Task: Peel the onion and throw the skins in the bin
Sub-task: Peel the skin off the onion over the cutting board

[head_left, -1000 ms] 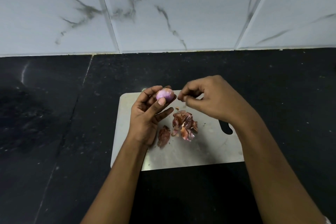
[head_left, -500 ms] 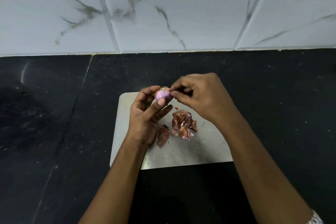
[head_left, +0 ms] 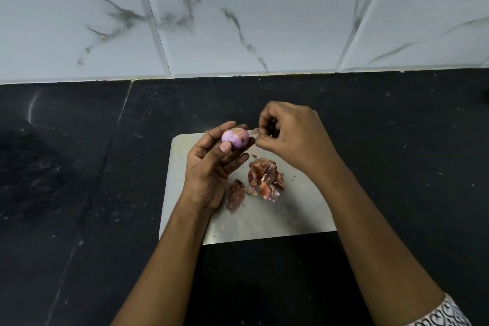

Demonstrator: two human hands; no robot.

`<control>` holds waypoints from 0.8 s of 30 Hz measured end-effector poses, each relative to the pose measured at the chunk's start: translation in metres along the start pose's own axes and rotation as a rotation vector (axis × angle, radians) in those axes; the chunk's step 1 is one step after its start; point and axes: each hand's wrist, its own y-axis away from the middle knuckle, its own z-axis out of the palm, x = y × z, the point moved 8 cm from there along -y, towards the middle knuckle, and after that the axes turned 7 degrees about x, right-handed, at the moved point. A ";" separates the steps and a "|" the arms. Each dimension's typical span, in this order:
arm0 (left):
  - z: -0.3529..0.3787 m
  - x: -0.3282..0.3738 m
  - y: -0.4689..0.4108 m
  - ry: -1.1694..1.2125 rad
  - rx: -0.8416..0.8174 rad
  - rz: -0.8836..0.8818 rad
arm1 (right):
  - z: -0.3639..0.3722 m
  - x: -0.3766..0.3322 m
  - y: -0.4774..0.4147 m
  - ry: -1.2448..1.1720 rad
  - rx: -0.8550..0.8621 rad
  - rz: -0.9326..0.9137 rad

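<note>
A small pink-purple onion (head_left: pixel 235 137) sits between the thumb and fingertips of my left hand (head_left: pixel 211 167), held above the far edge of a pale cutting board (head_left: pixel 264 217). My right hand (head_left: pixel 291 137) is just to the right of the onion, its thumb and forefinger pinched on a small scrap of skin (head_left: pixel 255 131). A heap of reddish-brown skins (head_left: pixel 266 178) lies on the board below both hands, with one separate skin piece (head_left: pixel 235 194) to its left.
The board rests on a black stone counter (head_left: pixel 79 180). A wall of white marble-pattern tiles (head_left: pixel 238 13) rises behind it. No bin is in view.
My right hand closed in on the onion, pinched a bit of skin and has now drawn back slightly to the right with it. The left hand has turned the onion a little.
</note>
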 end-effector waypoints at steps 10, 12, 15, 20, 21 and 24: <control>-0.003 -0.001 -0.003 0.042 0.015 -0.003 | 0.010 0.017 0.004 -0.097 -0.271 0.139; -0.004 0.000 -0.003 0.022 0.024 0.010 | 0.007 0.019 0.005 -0.153 -0.271 0.161; -0.005 0.000 -0.003 -0.011 0.023 0.026 | 0.013 0.020 0.011 -0.126 -0.419 0.157; -0.006 0.002 -0.003 -0.024 0.038 0.039 | -0.001 0.012 0.003 -0.119 -0.187 0.088; -0.006 0.002 -0.003 -0.026 0.038 0.039 | -0.001 0.010 0.002 -0.132 -0.181 0.071; -0.006 0.002 -0.002 -0.047 0.050 0.036 | -0.003 0.000 0.001 -0.238 -0.169 -0.013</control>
